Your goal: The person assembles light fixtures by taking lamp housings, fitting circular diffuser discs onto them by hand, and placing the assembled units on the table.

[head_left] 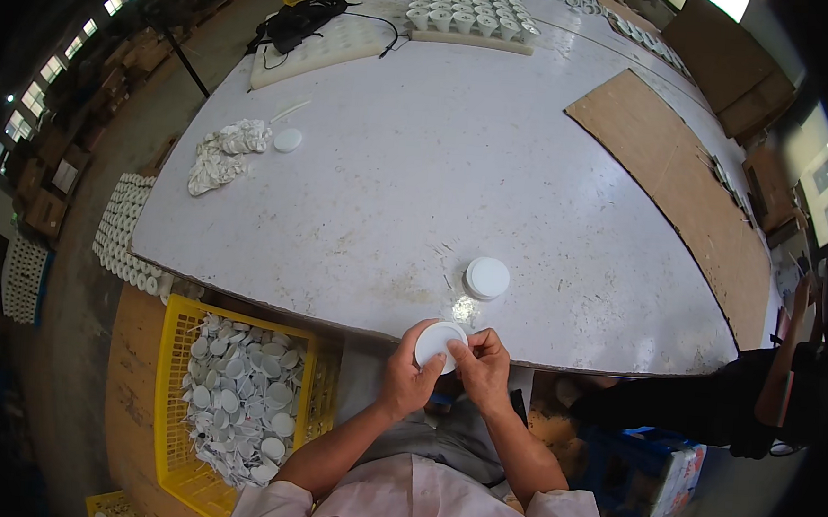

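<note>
A round white disc with a raised rim [438,343] is held between my two hands at the near edge of the table. My left hand [409,377] grips its left side, thumb on the face. From the right, my right hand [486,369] pinches the rim with thumb and fingers. Just beyond my hands, a short stack of white round discs [488,277] rests on the table. To my lower left, a yellow plastic crate [169,414] holds many loose white round parts [236,380] with thin stems.
A crumpled white cloth [226,157] and a single white disc [288,140] lie at the table's left. Farther back are a tray of white cups [471,16], a black cloth-like bundle with a cable [300,22] and a cardboard sheet [665,179] along the right.
</note>
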`<move>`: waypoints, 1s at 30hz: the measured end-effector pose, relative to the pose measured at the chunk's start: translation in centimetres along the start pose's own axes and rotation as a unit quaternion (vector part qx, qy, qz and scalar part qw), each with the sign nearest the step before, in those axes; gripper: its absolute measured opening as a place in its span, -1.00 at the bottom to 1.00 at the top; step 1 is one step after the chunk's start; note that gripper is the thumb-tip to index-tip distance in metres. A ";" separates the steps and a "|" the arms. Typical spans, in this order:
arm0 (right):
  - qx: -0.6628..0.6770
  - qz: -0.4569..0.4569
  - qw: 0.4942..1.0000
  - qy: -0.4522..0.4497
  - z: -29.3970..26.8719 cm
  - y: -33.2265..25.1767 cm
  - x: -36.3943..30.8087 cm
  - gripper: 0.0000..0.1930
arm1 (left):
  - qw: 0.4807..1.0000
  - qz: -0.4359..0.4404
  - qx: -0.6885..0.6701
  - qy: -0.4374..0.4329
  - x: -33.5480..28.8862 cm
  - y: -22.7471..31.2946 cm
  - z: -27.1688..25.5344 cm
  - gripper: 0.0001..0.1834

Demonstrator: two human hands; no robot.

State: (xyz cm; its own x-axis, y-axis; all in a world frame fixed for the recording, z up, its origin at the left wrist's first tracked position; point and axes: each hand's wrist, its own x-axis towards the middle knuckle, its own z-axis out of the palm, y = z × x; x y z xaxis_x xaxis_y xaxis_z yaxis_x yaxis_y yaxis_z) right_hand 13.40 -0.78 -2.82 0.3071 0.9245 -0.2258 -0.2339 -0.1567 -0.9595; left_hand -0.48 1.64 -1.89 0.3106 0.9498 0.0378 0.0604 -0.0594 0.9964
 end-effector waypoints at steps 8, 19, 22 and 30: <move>0.003 -0.003 1.000 0.007 1.6 0.6 0.1 -0.78 | 1.000 -0.010 0.003 0.028 0.1 -0.2 -1.1 -0.51; -0.038 -0.065 0.997 0.017 -3.7 -1.8 0.6 -0.84 | 0.927 -0.159 -0.165 0.298 -6.0 -5.4 -15.0 -0.35; -0.074 -0.081 0.991 0.073 -6.1 -2.1 1.9 -0.84 | 0.870 -0.285 -0.062 0.396 -11.2 -15.1 -24.3 -0.30; -0.341 -0.256 0.864 0.267 -16.5 -3.9 6.8 -0.77 | 0.749 -0.364 0.235 0.501 -25.6 -29.5 -41.2 -0.55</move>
State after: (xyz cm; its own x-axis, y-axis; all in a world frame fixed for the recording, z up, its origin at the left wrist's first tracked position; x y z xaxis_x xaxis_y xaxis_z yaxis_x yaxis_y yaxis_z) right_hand 31.66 0.35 -3.40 0.6342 0.6690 0.3876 0.6012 -0.1115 -0.7913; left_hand -49.27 -8.31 -29.13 -0.8208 0.5226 -0.2306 0.2679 0.7087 0.6526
